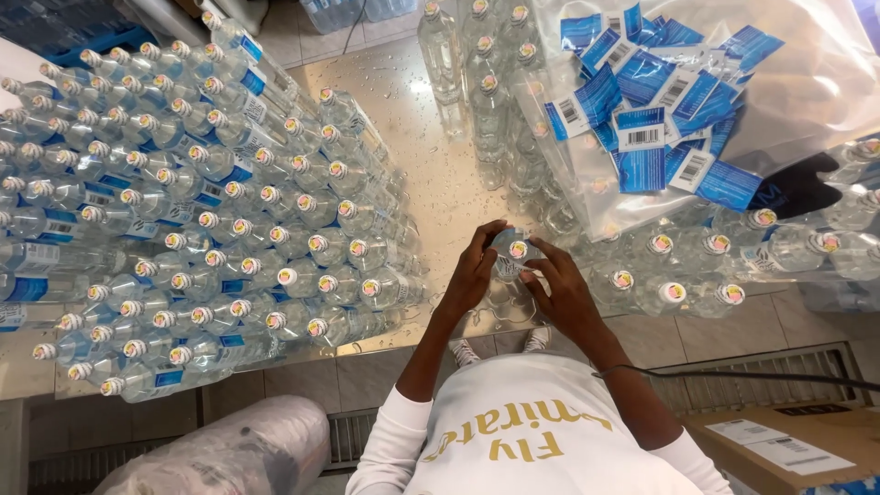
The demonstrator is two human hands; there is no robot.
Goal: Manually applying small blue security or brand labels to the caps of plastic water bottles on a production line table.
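Both hands – left hand (475, 270), right hand (559, 284) – clasp one clear bottle (511, 255) above the wet table (431, 174); labelled bottles (165, 192) crowd the left – many bare bottles (678, 266) and loose blue labels (642, 101) remain, right.

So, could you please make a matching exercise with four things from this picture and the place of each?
Things:
1. clear plastic bottle with a pale cap
2. transparent bag of blue paper labels
3. brown cardboard box with white sheets
4. rows of labelled clear bottles

Places:
A. bottom right, on the floor
B. between the left hand and right hand
C. left side of the wet metal table
D. top right, over bottles

Pairs: 1-B, 2-D, 3-A, 4-C
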